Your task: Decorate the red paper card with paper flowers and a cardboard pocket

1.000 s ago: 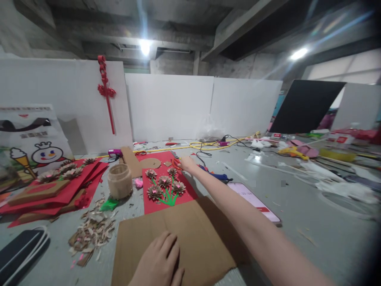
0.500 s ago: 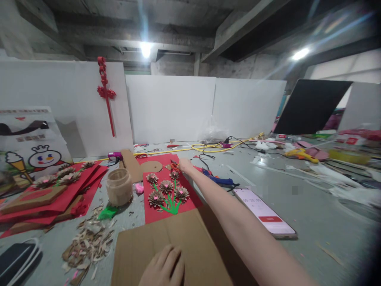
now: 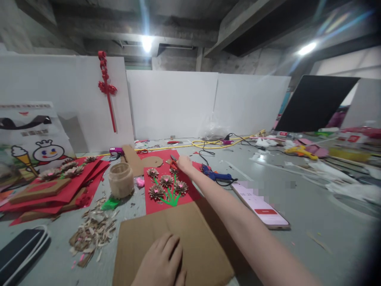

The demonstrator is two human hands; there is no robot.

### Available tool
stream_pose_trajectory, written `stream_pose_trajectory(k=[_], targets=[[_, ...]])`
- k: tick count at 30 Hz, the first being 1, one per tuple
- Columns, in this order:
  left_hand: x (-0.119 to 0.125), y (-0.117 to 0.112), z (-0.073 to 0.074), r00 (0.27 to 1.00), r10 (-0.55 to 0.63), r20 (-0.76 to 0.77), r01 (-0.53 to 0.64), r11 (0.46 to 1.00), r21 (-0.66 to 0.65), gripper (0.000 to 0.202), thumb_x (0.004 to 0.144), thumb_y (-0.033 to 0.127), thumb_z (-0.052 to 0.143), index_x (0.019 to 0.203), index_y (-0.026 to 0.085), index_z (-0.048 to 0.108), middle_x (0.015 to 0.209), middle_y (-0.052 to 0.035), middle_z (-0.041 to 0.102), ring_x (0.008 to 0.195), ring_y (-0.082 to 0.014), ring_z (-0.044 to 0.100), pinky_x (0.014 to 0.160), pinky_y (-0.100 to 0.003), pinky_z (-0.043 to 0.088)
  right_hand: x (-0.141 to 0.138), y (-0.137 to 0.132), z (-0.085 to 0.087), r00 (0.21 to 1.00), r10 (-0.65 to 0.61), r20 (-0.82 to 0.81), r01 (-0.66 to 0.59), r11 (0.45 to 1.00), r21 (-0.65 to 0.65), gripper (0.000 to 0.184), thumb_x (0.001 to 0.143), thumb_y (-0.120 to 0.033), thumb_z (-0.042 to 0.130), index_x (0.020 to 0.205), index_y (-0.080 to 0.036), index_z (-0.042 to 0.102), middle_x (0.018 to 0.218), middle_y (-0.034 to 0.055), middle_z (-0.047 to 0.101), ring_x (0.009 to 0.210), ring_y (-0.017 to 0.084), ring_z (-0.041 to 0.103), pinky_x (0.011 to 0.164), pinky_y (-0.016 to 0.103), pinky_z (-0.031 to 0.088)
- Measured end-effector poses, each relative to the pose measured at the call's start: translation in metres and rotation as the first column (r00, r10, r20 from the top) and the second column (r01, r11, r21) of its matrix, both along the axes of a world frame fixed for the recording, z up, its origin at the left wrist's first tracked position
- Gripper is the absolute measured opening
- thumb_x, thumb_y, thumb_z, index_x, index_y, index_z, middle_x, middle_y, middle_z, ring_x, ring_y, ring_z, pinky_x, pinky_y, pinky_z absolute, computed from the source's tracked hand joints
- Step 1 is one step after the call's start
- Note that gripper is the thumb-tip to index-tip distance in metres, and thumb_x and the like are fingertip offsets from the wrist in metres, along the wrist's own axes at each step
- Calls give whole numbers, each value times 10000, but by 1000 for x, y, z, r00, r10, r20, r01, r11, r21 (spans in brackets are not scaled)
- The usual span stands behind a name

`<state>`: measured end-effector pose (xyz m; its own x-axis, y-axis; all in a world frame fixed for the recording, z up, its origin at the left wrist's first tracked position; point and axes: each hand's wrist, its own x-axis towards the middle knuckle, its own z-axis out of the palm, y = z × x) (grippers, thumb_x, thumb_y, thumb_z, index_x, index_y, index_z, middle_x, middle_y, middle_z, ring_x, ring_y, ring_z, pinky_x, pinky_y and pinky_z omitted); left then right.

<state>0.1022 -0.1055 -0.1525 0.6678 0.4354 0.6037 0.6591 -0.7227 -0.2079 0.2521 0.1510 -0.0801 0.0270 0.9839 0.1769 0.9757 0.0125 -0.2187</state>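
My left hand (image 3: 162,262) lies flat, fingers spread, on a brown cardboard sheet (image 3: 193,246) at the near edge of the grey surface. My right arm stretches far forward; my right hand (image 3: 184,163) is closed on red-handled scissors (image 3: 173,162) at the far edge of a red card (image 3: 166,186). That card carries several brown paper flowers (image 3: 166,181) with green stems.
A cardboard cup (image 3: 121,180) stands left of the red card, with paper scraps (image 3: 93,230) before it. A phone (image 3: 262,206) and a blue glue gun (image 3: 217,176) lie right of my arm. Red sheets (image 3: 53,186) and cables (image 3: 208,145) lie around.
My right hand has closed on the scissors and drawn back slightly toward me. My left hand has stayed on the cardboard. The view has shifted a little.
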Motion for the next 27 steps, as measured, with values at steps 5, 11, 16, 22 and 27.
stream_pose_trajectory(k=[5, 11, 16, 22, 27], targets=[[6, -16, 16, 997, 72, -8, -72, 965, -251, 301, 784, 235, 450, 1051, 134, 549, 1058, -103, 608, 987, -210, 544, 857, -337, 468, 16, -55, 16, 990, 143, 18, -144, 984, 104, 350, 857, -314, 346, 956, -137, 631, 978, 127, 643, 932, 186, 579, 768, 233, 382], [10, -24, 31, 990, 76, -121, -113, 931, -347, 239, 821, 225, 401, 957, 122, 568, 1051, -123, 588, 958, -217, 553, 834, -364, 468, 67, -147, -10, 968, 248, 38, -251, 955, 157, 313, 853, -285, 361, 913, -125, 623, 919, 102, 632, 864, 163, 570, 762, 219, 358], [-9, -29, 31, 983, 184, -26, -183, 932, -312, 247, 838, 292, 393, 948, 136, 550, 1119, -130, 547, 1028, -224, 515, 884, -389, 423, 94, -204, -40, 979, 204, 3, -201, 963, 182, 294, 839, -278, 387, 990, -110, 575, 1036, 126, 560, 953, 169, 526, 834, 227, 341], [-51, -24, 18, 802, 570, 177, -508, 808, -298, 392, 815, 385, 375, 1040, 83, 483, 1145, -191, 486, 1114, -291, 437, 946, -459, 332, 92, -222, -58, 987, 115, -110, -98, 983, 154, 365, 810, -320, 435, 1092, -104, 518, 1095, 134, 531, 1030, 203, 495, 852, 269, 358], [-59, -20, 9, 752, 594, 286, -398, 754, -523, 453, 780, 435, 390, 1089, 107, 435, 1104, -145, 502, 1067, -261, 489, 936, -425, 362, 96, -216, -68, 971, 154, -184, -115, 972, 207, 375, 776, -270, 456, 1115, -117, 498, 1152, 132, 511, 1036, 185, 505, 869, 270, 367]])
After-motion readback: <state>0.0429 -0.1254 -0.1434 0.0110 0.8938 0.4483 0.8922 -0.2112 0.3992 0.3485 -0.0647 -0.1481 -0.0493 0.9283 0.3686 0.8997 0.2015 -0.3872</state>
